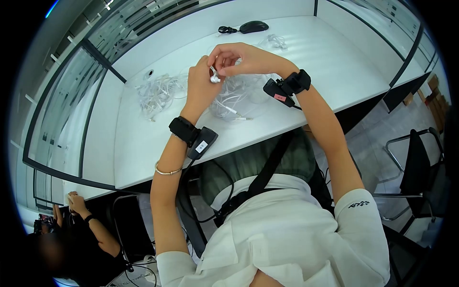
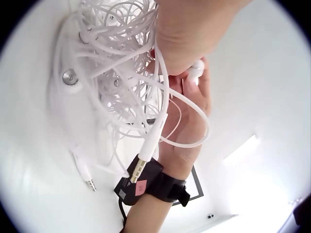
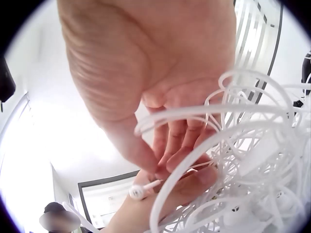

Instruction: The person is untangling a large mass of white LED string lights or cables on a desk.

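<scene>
My two hands meet over a tangle of white wired earphones [image 1: 232, 95]. My right hand [image 1: 244, 58] reaches in from the right, its thumb and forefinger pinching the thin cable by a white earbud [image 3: 137, 192]. Close beneath those fingertips, my left hand [image 1: 203, 83] grips the earphone cable with curled fingers, partly hidden by the right hand. The earbud [image 1: 215, 77] sticks out between the hands. A loop of cable with a metal-tipped plug [image 2: 146, 150] hangs in front of the left wrist camera.
Another heap of white cables [image 1: 160, 95] lies left on the white desk [image 1: 138, 158]. A small white coil [image 1: 276, 42] and a black mouse [image 1: 253, 27] lie toward the back. Partitions border the desk. A chair [image 1: 416, 172] stands right; another person's arm [image 1: 98, 229] shows lower left.
</scene>
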`<state>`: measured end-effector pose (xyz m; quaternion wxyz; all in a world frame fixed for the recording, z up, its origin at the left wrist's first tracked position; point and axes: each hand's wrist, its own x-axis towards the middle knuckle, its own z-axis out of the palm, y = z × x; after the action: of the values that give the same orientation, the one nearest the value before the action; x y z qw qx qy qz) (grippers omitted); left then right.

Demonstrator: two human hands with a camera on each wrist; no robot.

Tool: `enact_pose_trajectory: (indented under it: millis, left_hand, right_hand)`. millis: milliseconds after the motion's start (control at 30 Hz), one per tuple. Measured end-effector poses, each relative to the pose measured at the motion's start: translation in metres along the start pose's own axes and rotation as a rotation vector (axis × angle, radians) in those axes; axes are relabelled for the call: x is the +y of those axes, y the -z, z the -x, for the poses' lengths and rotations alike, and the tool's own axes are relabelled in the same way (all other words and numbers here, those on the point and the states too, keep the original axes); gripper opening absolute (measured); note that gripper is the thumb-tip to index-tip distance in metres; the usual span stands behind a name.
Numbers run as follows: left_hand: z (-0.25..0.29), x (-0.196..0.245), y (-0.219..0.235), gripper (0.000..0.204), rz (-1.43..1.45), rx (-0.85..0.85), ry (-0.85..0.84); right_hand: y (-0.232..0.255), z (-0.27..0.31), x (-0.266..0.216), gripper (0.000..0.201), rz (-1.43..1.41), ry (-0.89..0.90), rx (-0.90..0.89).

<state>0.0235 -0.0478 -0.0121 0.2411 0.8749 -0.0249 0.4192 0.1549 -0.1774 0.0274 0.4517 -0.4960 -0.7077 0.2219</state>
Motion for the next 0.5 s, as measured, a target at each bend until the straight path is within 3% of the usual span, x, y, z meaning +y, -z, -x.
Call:
enact_pose_trajectory:
  millis: [100, 233, 500]
  left_hand:
    - [0.001, 0.004, 0.004, 0.015, 0.013, 0.007, 0.149]
    - [0.003, 0.005, 0.008, 0.009, 0.103, 0.05, 0.17]
    - [0.004, 0.003, 0.011, 0.009, 0.163, 0.032, 0.222]
  right_hand:
    - [0.007, 0.002, 0.01, 0.021, 0.185, -0.007, 0.105]
    - [0.013, 0.007, 0.008, 0.012, 0.424, -0.064, 0.222]
    - [0.011, 0.005, 0.022, 0.009, 0.682, 0.178, 0.259]
